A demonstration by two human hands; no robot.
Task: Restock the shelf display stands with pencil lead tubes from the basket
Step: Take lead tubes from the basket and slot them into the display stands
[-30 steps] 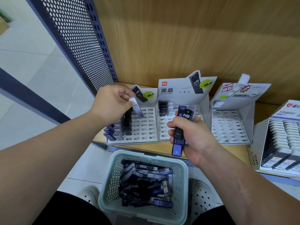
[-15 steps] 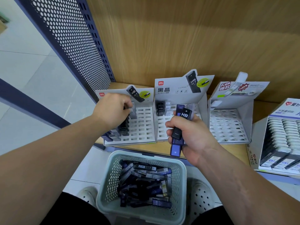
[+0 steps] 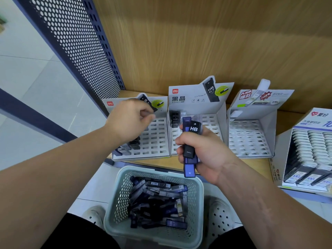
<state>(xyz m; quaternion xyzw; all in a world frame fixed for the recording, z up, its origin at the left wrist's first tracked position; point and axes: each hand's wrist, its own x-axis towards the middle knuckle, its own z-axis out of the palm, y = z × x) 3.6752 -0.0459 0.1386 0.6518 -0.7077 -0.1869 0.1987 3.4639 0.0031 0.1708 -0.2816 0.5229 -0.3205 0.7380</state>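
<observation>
My right hand (image 3: 206, 151) grips a bundle of pencil lead tubes (image 3: 190, 141), a black one marked HB in front and blue ones behind, held upright above the basket. The pale green basket (image 3: 198, 184) stands on the floor between my feet, with several dark tubes (image 3: 158, 200) lying loose inside. My left hand (image 3: 129, 119) hovers over the left display stand (image 3: 158, 139), fingers curled, nothing visible in them. Several tubes (image 3: 133, 144) stand in that stand's left columns. The middle stand (image 3: 188, 99) holds a few black tubes (image 3: 175, 119) at its back left.
A third white stand (image 3: 251, 137) sits to the right with its slots bare. Further right is a box of white-capped tubes (image 3: 312, 150). A perforated blue side panel (image 3: 80, 42) bounds the shelf on the left, and a wooden back wall (image 3: 197, 42) rises behind.
My left hand carried a tube down into the left stand, let it go, and has now lifted slightly without it. My right hand stayed in place with its bundle.
</observation>
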